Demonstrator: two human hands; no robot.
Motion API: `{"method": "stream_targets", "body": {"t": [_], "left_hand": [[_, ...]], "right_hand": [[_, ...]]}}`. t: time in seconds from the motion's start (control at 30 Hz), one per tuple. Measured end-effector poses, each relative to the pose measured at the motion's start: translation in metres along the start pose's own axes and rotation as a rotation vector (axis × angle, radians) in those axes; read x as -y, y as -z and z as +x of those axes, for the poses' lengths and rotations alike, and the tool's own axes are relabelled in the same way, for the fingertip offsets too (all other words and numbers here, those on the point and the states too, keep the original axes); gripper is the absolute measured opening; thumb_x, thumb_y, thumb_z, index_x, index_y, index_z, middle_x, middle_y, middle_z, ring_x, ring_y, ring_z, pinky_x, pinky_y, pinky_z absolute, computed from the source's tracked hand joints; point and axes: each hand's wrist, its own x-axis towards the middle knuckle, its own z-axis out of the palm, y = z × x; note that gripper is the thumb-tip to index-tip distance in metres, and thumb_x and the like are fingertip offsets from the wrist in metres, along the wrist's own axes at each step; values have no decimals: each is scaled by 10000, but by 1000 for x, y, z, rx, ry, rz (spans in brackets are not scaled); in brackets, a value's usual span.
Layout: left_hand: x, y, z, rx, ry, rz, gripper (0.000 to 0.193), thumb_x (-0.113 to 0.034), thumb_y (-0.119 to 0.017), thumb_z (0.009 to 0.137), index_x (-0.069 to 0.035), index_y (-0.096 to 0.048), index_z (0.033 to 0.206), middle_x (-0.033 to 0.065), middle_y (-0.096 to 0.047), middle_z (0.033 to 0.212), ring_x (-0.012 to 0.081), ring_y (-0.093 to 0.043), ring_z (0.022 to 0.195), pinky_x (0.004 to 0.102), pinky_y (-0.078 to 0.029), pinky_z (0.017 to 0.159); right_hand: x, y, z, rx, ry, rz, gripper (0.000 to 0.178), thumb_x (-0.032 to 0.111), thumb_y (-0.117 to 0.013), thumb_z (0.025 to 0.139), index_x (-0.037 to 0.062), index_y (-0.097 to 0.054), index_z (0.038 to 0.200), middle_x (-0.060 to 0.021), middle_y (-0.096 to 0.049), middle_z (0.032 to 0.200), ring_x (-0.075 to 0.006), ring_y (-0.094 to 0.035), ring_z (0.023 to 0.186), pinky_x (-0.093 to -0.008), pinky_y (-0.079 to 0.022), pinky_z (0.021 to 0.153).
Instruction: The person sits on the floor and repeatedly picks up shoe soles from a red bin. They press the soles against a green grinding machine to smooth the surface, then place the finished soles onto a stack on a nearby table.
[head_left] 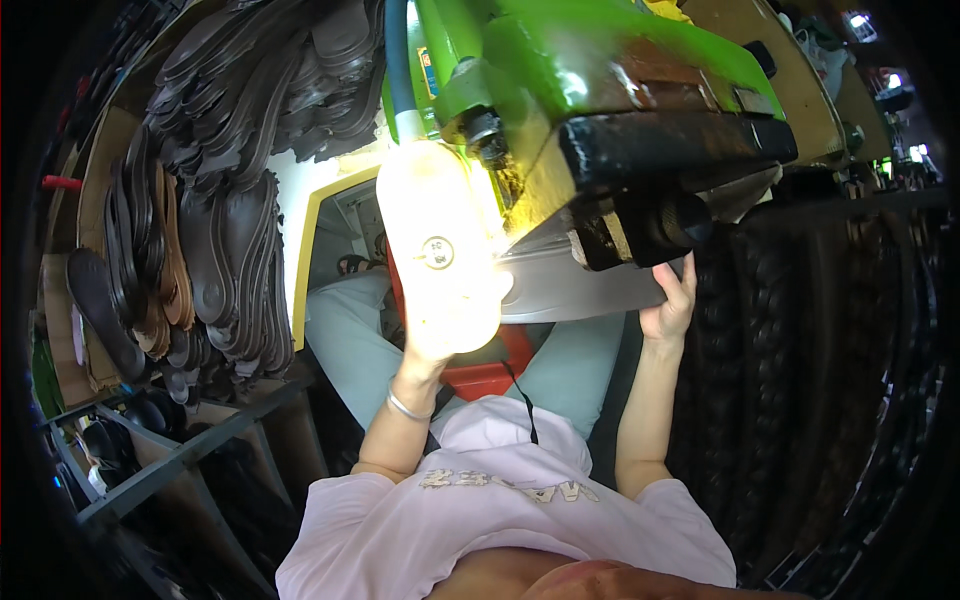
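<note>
A dark grey, flat, sole-shaped piece (585, 287) extends sideways beneath the black head (670, 140) of a green machine (600, 65). My right hand (670, 308) grips its right end, fingers pointing up along the edge beside a black knob (685, 222). At the piece's left end is my left hand (435, 335), behind a glaring lamp (437, 215). Its fingers are mostly washed out by the light, so their grip cannot be made out. A bangle circles my left wrist. The machine's head hides part of the piece's far side.
Stacks of dark shoe insoles (235, 250), with a few brown ones (172, 255), fill the left side. A metal rack (190, 455) with dark shoes stands at lower left. Rows of dark, shiny items (780, 330) line the right. Something red (490, 375) shows between my legs.
</note>
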Motion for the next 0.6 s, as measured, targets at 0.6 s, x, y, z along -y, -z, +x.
{"method": "stream_targets", "body": {"t": [0.6], "left_hand": [[-2,61,-65,253,333,-103,299,-17,-703,798,64,-612,1071,84,-671,975,134,-619,884,264,-489,819]], "right_hand": [[-17,-110,1,416,-24,-292,404,-16,-787,665,-3,-615,1030,-64,-661,980,-133,-628,877,-272,-500,803]]}}
